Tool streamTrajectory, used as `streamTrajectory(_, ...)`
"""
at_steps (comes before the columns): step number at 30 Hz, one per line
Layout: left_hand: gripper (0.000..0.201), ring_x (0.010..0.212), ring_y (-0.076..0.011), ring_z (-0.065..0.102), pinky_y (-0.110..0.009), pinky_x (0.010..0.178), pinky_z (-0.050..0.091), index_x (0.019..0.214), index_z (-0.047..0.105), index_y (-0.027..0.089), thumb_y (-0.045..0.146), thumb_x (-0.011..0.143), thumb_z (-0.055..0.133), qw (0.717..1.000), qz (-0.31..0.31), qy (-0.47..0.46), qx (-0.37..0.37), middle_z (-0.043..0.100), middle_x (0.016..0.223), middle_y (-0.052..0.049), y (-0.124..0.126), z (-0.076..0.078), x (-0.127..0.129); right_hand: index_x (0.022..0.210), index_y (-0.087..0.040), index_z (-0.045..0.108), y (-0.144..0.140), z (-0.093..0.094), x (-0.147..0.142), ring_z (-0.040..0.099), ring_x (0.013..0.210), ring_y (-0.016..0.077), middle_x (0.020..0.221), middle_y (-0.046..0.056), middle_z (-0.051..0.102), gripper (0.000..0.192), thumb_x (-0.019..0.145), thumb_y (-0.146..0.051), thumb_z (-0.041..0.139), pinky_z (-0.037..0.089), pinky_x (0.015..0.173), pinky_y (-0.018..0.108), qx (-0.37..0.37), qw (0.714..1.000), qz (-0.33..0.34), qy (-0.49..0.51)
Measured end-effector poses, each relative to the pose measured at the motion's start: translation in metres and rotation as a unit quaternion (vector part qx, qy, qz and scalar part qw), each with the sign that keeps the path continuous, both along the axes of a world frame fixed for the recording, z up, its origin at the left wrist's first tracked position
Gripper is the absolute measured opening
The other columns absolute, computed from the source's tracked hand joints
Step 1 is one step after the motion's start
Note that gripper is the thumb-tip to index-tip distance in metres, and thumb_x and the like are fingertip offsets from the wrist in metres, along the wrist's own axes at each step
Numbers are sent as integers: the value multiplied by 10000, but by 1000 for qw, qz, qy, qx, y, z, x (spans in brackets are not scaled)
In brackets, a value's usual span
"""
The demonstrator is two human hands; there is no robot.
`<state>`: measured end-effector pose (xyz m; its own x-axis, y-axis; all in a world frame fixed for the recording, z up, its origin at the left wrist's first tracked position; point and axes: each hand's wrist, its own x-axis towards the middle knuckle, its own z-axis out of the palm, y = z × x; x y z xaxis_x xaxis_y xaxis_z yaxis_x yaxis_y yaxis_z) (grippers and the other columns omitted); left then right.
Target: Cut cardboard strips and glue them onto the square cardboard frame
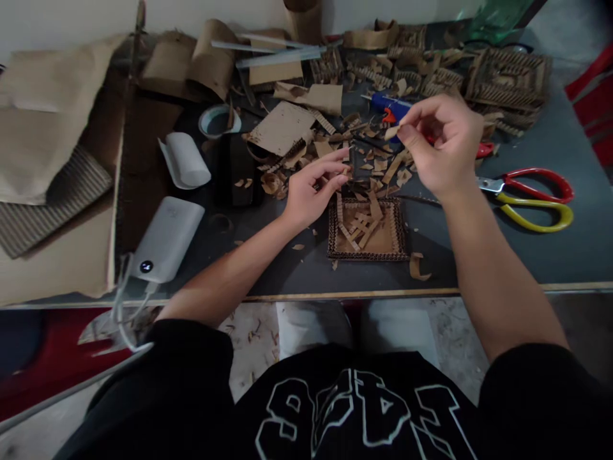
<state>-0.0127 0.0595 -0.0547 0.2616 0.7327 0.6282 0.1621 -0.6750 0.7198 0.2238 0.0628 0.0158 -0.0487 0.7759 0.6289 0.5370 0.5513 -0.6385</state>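
Observation:
My right hand (443, 144) is raised over the table and pinches a small scrap of brown cardboard (393, 133). Just above the far-left corner of a square corrugated-cardboard tray (368, 254), my left hand (313, 191) has its thumb and fingers closed on a tiny brown piece of cardboard (345, 172). Inside the tray lie several thin cardboard strips (364, 225), some of them crossed. A blue glue gun (390, 103) with a red-orange trigger lies behind my right hand, partly hidden by it. Torn cardboard bits (378, 165) are scattered between the hands.
Scissors (536, 195) with red and yellow handles lie on the right. A white power bank (168, 239) with a cable sits near the left front edge. Cardboard sheets (52, 128) cover the far left. Clear glue sticks (282, 54) and stacked corrugated pieces (510, 80) are at the back.

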Motion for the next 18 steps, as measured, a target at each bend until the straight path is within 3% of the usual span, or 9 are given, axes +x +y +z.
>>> streamTrajectory(3,277,1042,-178,771,-229,665,592,1048,743,229,470,989,619,1000,9,0,22,746,1295,-75,1,2,0,821,-257,717,-2,1,4,528,556,132,704,20,680,276,847,-521,791,448,528,319,-63,993,98,-4)
streamTrajectory(5,230,1007,-159,766,-210,642,568,1038,745,234,431,985,638,999,15,4,43,762,1249,-63,1,4,0,834,-247,725,-6,0,0,539,546,129,701,11,683,237,879,-478,757,437,501,308,-80,989,126,-22)
streamTrajectory(14,177,1038,-154,725,-172,596,499,1038,752,255,387,984,648,996,17,20,85,754,1175,-50,2,5,0,840,-226,743,-11,-6,-18,634,702,187,818,51,729,88,879,-297,706,534,654,350,-42,989,73,-118)
streamTrajectory(18,255,995,-152,700,-155,569,462,1049,755,256,472,975,641,995,34,32,88,699,1177,-57,5,0,-2,839,-231,754,-13,-6,-18,640,708,192,814,49,732,114,876,-336,733,526,646,349,-45,984,100,-142)
